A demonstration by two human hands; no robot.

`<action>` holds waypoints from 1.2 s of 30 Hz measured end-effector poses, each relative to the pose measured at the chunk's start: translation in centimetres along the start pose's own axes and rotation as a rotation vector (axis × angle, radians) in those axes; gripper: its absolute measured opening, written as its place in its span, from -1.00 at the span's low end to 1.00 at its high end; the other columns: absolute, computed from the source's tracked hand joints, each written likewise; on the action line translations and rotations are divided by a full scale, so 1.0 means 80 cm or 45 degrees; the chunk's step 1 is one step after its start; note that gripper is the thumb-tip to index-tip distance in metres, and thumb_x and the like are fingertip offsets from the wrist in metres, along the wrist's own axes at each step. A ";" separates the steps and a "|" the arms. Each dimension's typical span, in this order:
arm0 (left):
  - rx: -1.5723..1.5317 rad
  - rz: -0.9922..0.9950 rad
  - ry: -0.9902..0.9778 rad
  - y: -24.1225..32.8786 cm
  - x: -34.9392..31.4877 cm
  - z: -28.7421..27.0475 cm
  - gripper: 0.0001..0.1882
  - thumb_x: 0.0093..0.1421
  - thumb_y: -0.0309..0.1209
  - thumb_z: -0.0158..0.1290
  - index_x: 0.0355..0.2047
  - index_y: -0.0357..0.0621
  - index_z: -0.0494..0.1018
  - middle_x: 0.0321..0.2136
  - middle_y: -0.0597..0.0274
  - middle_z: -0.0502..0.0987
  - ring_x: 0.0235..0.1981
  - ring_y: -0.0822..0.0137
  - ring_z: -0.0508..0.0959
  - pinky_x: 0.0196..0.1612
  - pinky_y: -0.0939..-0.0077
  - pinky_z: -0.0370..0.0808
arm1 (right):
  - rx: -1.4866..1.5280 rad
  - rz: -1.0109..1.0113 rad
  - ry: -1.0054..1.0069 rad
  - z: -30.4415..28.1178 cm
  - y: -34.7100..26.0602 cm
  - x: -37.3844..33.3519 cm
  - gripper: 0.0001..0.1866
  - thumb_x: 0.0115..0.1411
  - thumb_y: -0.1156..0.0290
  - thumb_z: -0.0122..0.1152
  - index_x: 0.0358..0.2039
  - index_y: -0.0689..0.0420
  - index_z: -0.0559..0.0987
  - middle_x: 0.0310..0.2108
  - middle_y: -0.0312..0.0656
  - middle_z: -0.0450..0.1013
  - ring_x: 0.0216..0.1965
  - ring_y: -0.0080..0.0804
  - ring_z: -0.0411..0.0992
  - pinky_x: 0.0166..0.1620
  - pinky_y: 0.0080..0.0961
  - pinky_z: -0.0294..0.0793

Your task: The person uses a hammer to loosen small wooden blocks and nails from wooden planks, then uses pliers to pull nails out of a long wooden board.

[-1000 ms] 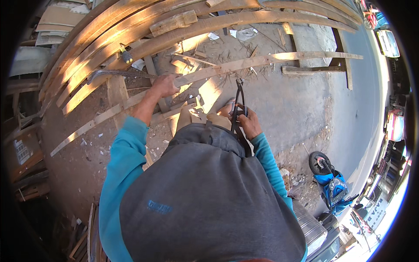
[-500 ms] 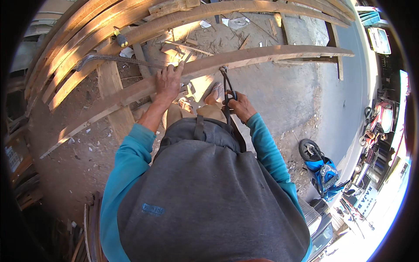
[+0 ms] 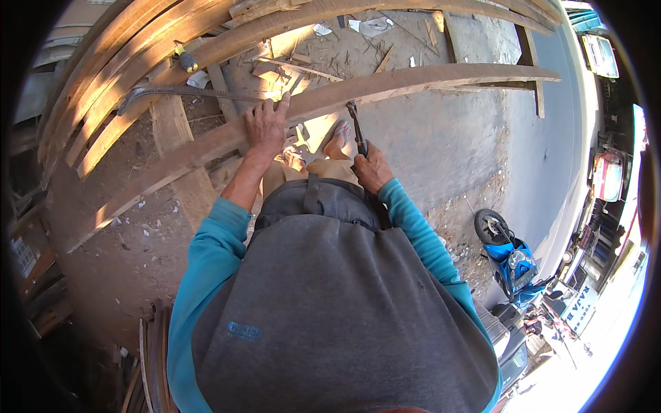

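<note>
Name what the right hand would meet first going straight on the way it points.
Probably the long wooden beam: the pincers in the right hand would lead, their head close to its edge, though whether they touch is unclear.

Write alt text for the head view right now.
A person's left hand rests on a long wooden beam while the right hand grips dark pincers near its edge. More beams lie beyond; a blue motorcycle stands at right.
</note>
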State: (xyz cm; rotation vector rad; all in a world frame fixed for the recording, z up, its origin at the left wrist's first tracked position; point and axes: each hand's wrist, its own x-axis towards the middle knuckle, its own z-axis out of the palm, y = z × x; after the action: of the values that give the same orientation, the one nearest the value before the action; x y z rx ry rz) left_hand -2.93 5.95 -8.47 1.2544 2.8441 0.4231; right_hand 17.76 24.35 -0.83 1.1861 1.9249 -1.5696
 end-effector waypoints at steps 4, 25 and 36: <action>0.021 0.017 -0.058 -0.004 0.005 -0.002 -0.26 -0.01 -0.44 0.26 0.25 0.15 0.38 -0.16 0.09 0.47 -0.07 0.06 0.49 0.04 0.06 0.30 | -0.502 -0.468 0.332 0.000 0.033 0.019 -0.58 0.27 0.34 0.05 0.09 0.23 0.32 -0.27 0.30 0.50 -0.19 0.24 0.53 -0.10 0.06 0.51; -0.012 -0.008 -0.123 -0.004 0.007 -0.013 -0.14 -0.10 -0.41 0.38 0.27 0.17 0.35 -0.14 0.12 0.46 -0.04 0.06 0.50 0.04 0.06 0.34 | -1.547 -0.348 0.342 -0.112 0.004 0.006 -0.48 0.32 0.41 -0.10 0.30 0.06 0.21 -0.18 0.12 0.45 -0.23 0.12 0.56 -0.17 0.00 0.56; -0.032 -0.013 -0.130 -0.002 0.013 -0.016 -0.16 -0.08 -0.41 0.36 0.27 0.17 0.35 -0.13 0.10 0.48 -0.04 0.07 0.51 0.04 0.07 0.35 | -1.462 -0.382 0.162 -0.152 -0.021 -0.005 -0.49 0.24 0.46 -0.03 0.23 0.10 0.33 -0.23 0.06 0.53 -0.22 -0.07 0.59 -0.12 -0.19 0.56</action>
State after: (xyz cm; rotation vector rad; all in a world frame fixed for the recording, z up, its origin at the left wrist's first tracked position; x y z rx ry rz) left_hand -3.91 6.26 -7.19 1.2194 2.7511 0.3821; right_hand 19.19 35.53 4.09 0.4903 2.5390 -0.2527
